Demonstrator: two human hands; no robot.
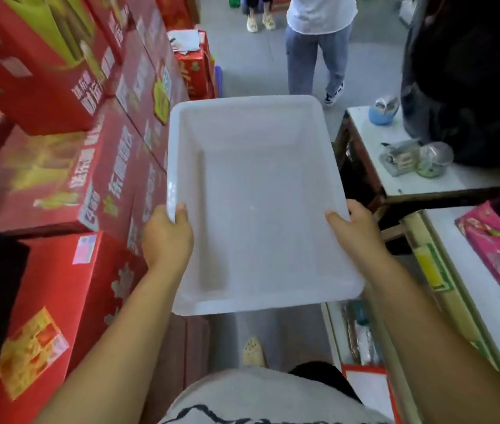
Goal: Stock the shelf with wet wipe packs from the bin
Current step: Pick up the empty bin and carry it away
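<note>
Bin (242, 101) looks empty; your left hand (167, 237) and right hand (354, 231) grip its side rims, thumbs hooked inside. Carry it level, clear of the red boxes (58, 179).

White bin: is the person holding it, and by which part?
Yes. Both hands hold the empty white bin by its long side rims near the person: left hand on the left rim, right hand on the right rim.
</note>
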